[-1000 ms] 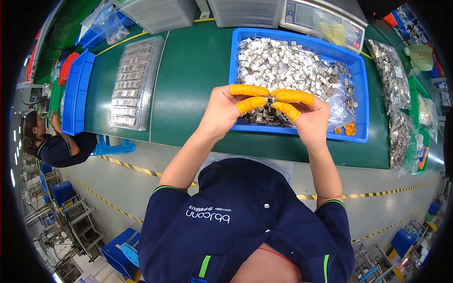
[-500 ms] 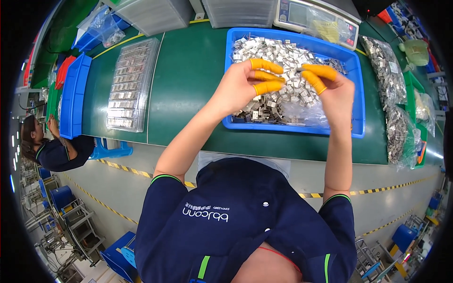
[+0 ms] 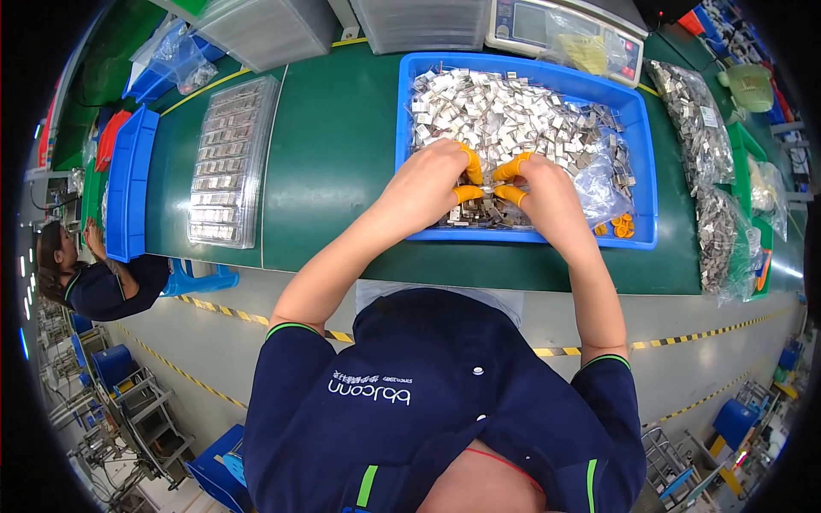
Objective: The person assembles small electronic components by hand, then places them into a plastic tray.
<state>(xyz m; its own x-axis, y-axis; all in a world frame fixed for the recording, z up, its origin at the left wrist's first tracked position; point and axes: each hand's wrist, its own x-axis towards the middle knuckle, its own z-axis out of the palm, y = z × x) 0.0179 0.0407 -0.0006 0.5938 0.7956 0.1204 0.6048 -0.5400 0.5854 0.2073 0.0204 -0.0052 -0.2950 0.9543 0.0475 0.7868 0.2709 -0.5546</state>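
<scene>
A blue tray (image 3: 647, 171) holds a heap of small silvery metal connectors (image 3: 487, 103). Over the near part of that heap, my left hand (image 3: 436, 179) and my right hand (image 3: 543, 192) meet, with yellow finger cots on the thumbs and fingers. Both hands pinch a small metal connector (image 3: 488, 185) between their fingertips; its details are too small to make out. Inside the tray to the right lie a clear plastic bag (image 3: 603, 184) and several orange-yellow finger cots (image 3: 623, 227).
A clear blister tray (image 3: 224, 162) of connectors lies left on the green table (image 3: 329, 128). Behind the blue tray stands a scale (image 3: 534, 30). Bags of metal parts (image 3: 694, 128) lie right. A blue bin (image 3: 130, 184) and a seated person (image 3: 103, 274) are far left.
My hands have come together and moved nearer to me over the heap. My right hand shifted left, uncovering the finger cots in the tray's corner.
</scene>
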